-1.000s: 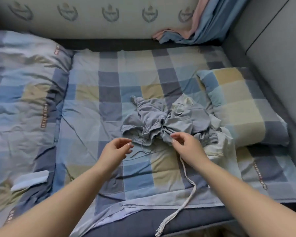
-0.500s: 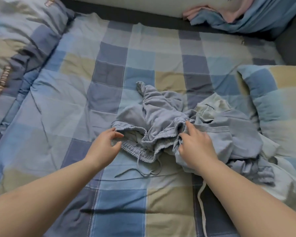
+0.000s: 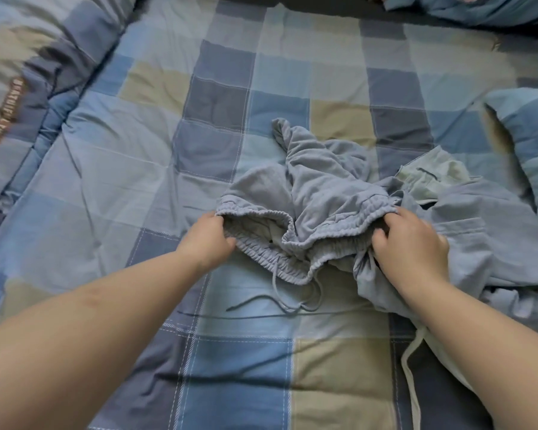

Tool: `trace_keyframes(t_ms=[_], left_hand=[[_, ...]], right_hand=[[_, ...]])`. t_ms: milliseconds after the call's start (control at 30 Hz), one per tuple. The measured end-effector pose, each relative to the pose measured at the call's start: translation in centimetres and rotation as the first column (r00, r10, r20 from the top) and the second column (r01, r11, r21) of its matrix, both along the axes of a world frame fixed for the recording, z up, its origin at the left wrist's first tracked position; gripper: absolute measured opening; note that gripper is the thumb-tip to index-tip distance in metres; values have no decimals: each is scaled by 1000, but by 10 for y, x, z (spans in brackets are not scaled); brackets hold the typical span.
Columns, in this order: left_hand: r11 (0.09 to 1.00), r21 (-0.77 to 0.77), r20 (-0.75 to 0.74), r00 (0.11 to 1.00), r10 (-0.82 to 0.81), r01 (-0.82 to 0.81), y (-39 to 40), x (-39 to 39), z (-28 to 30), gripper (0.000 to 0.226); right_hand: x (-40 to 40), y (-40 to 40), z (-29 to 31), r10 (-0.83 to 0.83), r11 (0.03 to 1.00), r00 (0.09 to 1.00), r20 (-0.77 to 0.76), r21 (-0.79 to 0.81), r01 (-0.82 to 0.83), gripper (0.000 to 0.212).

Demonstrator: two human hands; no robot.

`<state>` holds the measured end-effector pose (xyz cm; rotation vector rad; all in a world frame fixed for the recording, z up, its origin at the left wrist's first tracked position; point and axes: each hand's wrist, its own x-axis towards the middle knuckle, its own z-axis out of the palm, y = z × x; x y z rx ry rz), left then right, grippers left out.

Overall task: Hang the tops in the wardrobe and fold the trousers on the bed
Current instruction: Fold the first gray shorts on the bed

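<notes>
left hand [image 3: 210, 240] now pinching waistband of grey trousers [image 3: 317, 209]; right hand [image 3: 412, 243] gripping opposite end | both newly closing on | spreading for folding on bed [image 3: 230, 88] is beginning

Soft, even, fairly dim indoor light with a cool blue cast and no glare. Faint shadows lie on the bedsheet [image 3: 131, 169] under both forearms and below the left hand [image 3: 207, 238]. Focus is fair around the right hand [image 3: 412, 243]. Far to its right the pillow [image 3: 528, 144] smears. Wide-angle bending stretches the edges.
</notes>
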<state>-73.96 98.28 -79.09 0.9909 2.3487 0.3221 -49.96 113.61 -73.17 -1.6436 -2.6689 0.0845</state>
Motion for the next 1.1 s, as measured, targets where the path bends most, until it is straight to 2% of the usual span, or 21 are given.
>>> trace_keyframes(t_ms=[100, 167, 267, 400, 533, 600, 767, 900, 1033, 1100], left_hand=[[994, 53, -14, 995, 101, -100, -4, -16, 21, 32], [992, 55, -86, 990, 115, -111, -9, -31, 42, 28], [998, 41, -220, 974, 46, -38, -22, -58, 77, 25], [993, 57, -371, 925, -75, 103, -39, -93, 149, 19], [972, -2, -541, 817, -199, 235, -55, -115, 245, 25], [965, 54, -577, 797, -179, 256, -64, -124, 291, 26], [918, 278, -501, 858, -113, 284, -99, -135, 397, 36], [857, 419, -418, 901, -113, 302, -129, -133, 483, 35], [788, 556, -363, 930, -54, 263, -168, -134, 542, 22], [773, 588, -330, 943, -41, 240, -192, -136, 558, 22]], right_hand=[[4, 4, 22, -86, 996, 995, 42, 7, 86, 19], [7, 8, 42, -112, 994, 991, 73, -3, 112, 15], [12, 11, 77, -94, 996, 992, 80, 4, 94, 6], [10, 12, 141, -35, 994, 994, 107, 105, 23, 6], [-11, -4, 218, -39, 990, 998, 56, 140, 31, 23], [-19, -14, 260, -68, 986, 997, 42, 155, 61, 27], [-27, -54, 369, -108, 976, 991, 78, 196, 91, 34], [-26, -100, 449, -141, 973, 990, 19, 186, 135, 31], [-15, -150, 493, -134, 980, 986, -96, 134, 146, 26], [-7, -173, 503, -112, 984, 982, -153, 117, 131, 18]])
